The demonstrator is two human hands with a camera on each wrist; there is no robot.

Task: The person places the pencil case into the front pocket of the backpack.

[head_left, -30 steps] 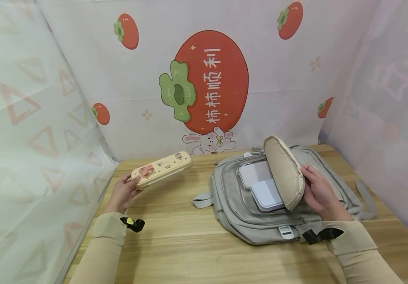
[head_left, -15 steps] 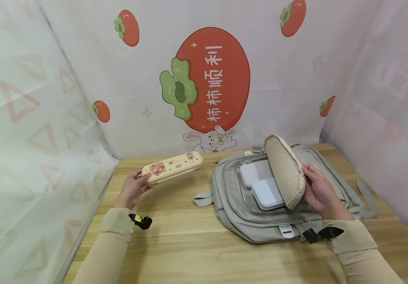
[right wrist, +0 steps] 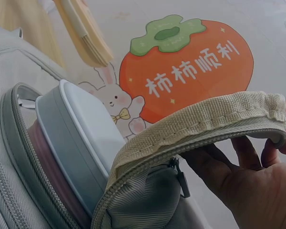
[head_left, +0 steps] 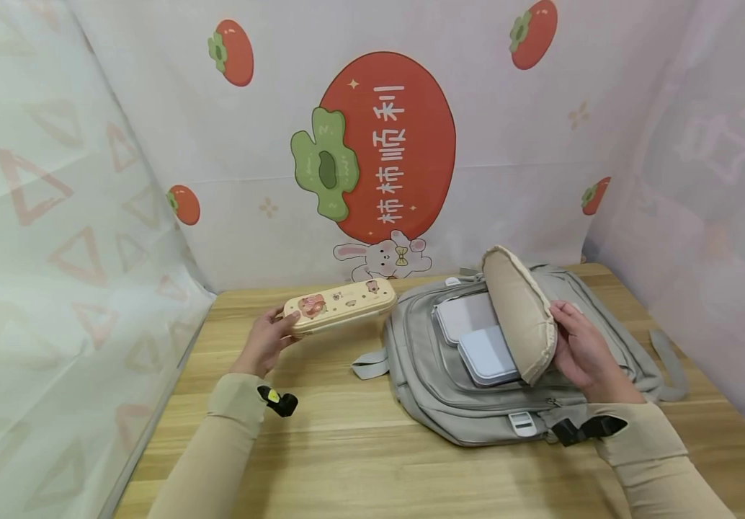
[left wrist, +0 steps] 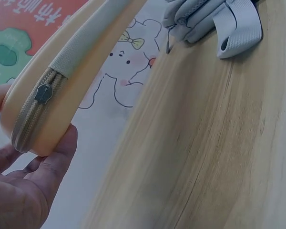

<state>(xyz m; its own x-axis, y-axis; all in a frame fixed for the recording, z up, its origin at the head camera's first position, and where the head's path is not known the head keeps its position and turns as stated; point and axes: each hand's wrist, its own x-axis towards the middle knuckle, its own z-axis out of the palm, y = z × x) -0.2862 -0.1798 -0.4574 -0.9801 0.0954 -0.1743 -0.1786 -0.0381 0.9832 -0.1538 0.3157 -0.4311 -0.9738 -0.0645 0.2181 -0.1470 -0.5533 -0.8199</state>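
Observation:
My left hand [head_left: 266,340] grips one end of a pale yellow zippered pencil case [head_left: 340,304] printed with small bears, held above the table left of the backpack. In the left wrist view, the zipper pull [left wrist: 43,94] hangs at the case's near end, between thumb and fingers. A grey backpack [head_left: 431,407] lies flat, its front pocket unzipped. My right hand [head_left: 583,353] pinches the edge of the pocket flap [head_left: 516,317] and holds it up. Inside the pocket sit a light blue box [head_left: 488,353] and a whitish box [head_left: 466,317]; their lower parts are hidden.
The wooden table [head_left: 320,461] runs up to a back cloth [head_left: 502,144] printed with persimmons and a rabbit. Cloth panels close in both sides. A grey strap loop [head_left: 369,364] sticks out from the backpack's left, and another strap [head_left: 669,364] lies at its right.
My left hand has carried the pencil case rightward, and its far end is now close to the backpack's left edge. The right hand and the raised flap have stayed in place.

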